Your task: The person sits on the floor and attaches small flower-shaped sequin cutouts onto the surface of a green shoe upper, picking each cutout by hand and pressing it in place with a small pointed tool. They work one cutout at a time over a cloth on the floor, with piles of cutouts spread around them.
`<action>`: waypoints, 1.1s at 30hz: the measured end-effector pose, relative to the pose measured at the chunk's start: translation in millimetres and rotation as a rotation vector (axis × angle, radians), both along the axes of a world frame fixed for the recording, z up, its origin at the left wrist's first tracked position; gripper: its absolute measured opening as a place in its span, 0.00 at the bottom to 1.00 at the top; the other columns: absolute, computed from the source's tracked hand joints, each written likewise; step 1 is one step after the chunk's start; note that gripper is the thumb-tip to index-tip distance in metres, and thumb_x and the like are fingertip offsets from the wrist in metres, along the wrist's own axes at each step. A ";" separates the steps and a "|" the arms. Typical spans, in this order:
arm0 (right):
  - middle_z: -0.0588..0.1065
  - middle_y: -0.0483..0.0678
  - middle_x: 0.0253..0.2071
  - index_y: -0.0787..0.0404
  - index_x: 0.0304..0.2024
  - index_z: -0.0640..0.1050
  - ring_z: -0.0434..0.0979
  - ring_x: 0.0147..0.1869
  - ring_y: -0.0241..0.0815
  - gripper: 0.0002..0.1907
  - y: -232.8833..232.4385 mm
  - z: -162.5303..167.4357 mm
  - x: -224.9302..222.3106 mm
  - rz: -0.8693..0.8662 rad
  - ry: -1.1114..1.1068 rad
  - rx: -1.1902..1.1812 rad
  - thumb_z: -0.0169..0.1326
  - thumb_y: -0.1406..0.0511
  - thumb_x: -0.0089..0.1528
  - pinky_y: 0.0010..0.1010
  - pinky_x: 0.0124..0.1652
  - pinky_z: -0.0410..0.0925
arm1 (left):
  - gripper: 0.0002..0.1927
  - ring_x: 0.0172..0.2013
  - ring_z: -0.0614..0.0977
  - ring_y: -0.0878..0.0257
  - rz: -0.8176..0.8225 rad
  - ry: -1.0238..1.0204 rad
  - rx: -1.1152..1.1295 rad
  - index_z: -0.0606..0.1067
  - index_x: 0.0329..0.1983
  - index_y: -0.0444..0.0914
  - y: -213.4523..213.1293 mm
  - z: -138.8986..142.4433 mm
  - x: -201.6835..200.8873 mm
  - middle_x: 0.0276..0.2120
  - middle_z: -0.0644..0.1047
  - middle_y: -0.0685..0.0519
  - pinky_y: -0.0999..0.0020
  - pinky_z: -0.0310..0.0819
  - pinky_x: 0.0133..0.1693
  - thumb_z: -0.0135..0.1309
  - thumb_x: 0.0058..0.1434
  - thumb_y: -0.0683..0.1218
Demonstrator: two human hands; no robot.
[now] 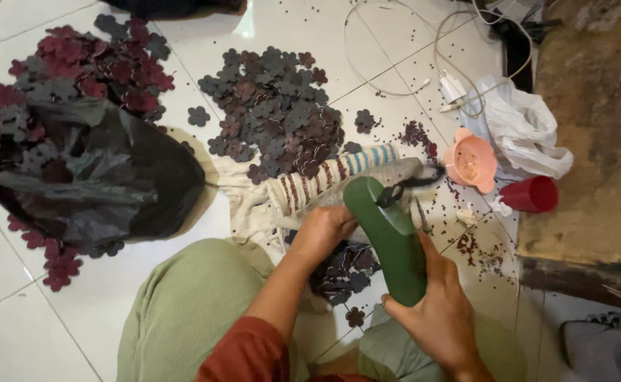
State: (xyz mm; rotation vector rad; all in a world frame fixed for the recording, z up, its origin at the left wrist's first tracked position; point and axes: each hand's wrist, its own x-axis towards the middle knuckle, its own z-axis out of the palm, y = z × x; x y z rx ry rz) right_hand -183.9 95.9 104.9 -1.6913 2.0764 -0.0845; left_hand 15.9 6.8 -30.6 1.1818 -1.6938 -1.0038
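My right hand point(434, 304) grips the heel end of a green slipper sole point(390, 237), held tilted with its toe pointing away; a black strap point(406, 187) sits at its far end. My left hand point(322, 233) is closed beside the sole's left edge, over a small heap of dark flower-shaped cutouts point(342, 272) on the floor between my knees; what its fingers pinch is hidden. A striped cloth point(317, 180) lies under and beyond both hands.
A large pile of grey and maroon flower cutouts point(275, 106) lies ahead, another point(77, 64) beside a black plastic bag point(91, 170) at left. At right sit a pink bowl point(469, 161), red cup point(530, 194), white bag point(526, 131), charger cable point(452, 88) and brown mat point(593, 127).
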 end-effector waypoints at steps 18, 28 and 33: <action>0.69 0.60 0.62 0.60 0.72 0.59 0.71 0.64 0.57 0.56 -1.7 -17.6 -17.0 0.169 -0.138 -0.309 0.70 0.59 0.45 0.46 0.58 0.66 | 0.06 0.38 0.84 0.45 -0.004 -0.080 0.087 0.81 0.40 0.38 -0.9 5.0 1.4 0.35 0.82 0.42 0.55 0.78 0.39 0.61 0.63 0.45; 0.74 0.56 0.56 0.65 0.64 0.68 0.75 0.59 0.54 0.54 10.6 17.5 -46.0 0.039 -0.310 -0.322 0.71 0.58 0.37 0.44 0.57 0.66 | 0.12 0.40 0.86 0.48 0.016 0.082 0.039 0.81 0.49 0.41 -1.6 8.9 1.2 0.44 0.82 0.45 0.59 0.80 0.40 0.59 0.63 0.45; 0.71 0.47 0.49 0.57 0.54 0.71 0.70 0.58 0.43 0.39 6.8 33.5 -62.2 0.432 -0.230 -0.516 0.68 0.52 0.43 0.42 0.65 0.63 | 0.14 0.38 0.87 0.51 0.002 0.033 0.171 0.82 0.52 0.44 -0.8 12.1 1.6 0.44 0.83 0.47 0.61 0.81 0.40 0.59 0.63 0.45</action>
